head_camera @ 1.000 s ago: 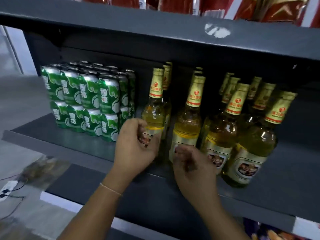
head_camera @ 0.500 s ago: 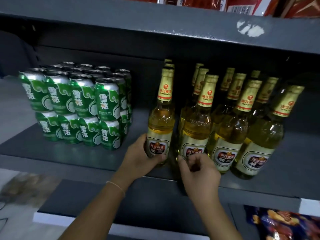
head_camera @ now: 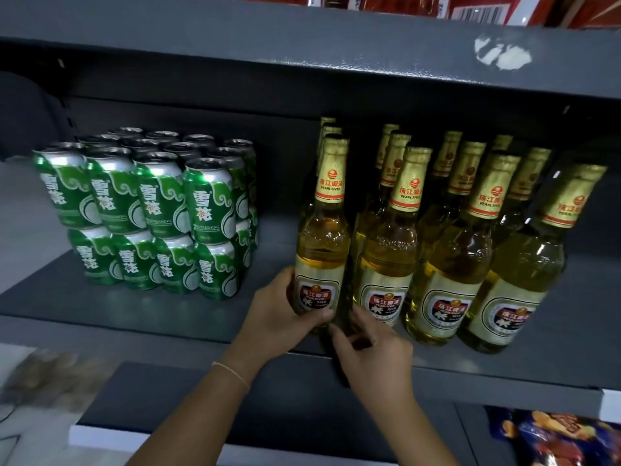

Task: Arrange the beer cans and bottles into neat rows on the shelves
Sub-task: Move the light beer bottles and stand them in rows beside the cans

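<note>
Head view: left hand [head_camera: 280, 309] grips an upright "Pearl River" bottle [head_camera: 322, 250] low, neck above; right hand [head_camera: 373, 354] beside it, loosely curled, holds nothing.

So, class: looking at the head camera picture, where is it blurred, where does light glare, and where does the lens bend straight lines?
Head view: the floor clutter at lower left is smeared by blur; glare streaks the tops of the green cans; the upper shelf edge bows from wide-angle distortion; the shelf back behind the bottles lies in deep shadow.
</note>
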`<state>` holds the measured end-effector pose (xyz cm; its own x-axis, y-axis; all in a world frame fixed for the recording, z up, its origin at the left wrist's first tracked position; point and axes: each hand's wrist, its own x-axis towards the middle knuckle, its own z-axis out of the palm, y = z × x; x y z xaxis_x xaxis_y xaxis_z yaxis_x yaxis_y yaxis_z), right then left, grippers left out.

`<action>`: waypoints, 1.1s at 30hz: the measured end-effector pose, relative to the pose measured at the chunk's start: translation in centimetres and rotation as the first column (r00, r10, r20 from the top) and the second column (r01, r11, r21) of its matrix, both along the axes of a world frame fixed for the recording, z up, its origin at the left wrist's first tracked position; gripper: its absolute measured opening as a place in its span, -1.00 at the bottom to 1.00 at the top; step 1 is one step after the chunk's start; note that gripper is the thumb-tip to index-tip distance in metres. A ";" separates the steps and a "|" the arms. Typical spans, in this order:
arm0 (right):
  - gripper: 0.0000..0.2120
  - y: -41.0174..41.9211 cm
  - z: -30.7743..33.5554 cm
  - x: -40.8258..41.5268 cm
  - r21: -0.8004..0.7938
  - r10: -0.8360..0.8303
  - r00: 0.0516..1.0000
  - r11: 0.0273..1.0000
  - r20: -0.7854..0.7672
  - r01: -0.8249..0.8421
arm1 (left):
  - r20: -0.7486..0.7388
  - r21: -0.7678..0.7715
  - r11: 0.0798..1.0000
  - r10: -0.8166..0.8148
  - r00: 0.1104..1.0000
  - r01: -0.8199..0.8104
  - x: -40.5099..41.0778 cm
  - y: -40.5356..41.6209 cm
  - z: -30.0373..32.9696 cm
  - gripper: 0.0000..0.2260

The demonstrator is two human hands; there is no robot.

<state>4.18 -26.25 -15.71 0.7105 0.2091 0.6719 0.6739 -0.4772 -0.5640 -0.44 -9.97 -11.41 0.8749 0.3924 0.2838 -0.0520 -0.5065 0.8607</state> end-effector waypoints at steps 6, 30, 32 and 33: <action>-0.73 0.5 0.0 -0.2 0.000 0.063 0.997 0.998 -0.053 -0.063 | -0.020 -0.046 0.995 -0.090 0.996 0.089 0.1 0.0 0.1 -0.50; -0.39 2.0 -1.2 -0.1 -0.105 -0.161 0.987 0.982 -0.031 0.157 | -0.169 0.164 0.984 -0.041 0.985 0.069 9.5 4.2 0.5 -0.69; -0.39 2.1 -1.2 -0.1 -0.099 -0.168 0.986 0.981 -0.015 0.166 | -0.130 0.168 0.984 -0.030 0.991 0.052 9.5 4.4 0.3 -0.61; -0.39 2.1 -1.2 -0.1 -0.095 -0.173 0.985 0.981 -0.010 0.171 | -0.130 0.147 0.987 -0.051 0.990 0.071 9.4 4.7 0.1 -0.61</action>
<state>4.08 -24.15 -16.90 0.7530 0.1443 0.6420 0.5675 -0.6362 -0.5227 8.97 -5.25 -11.28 0.9283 0.2983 0.2219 0.0169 -0.6301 0.7763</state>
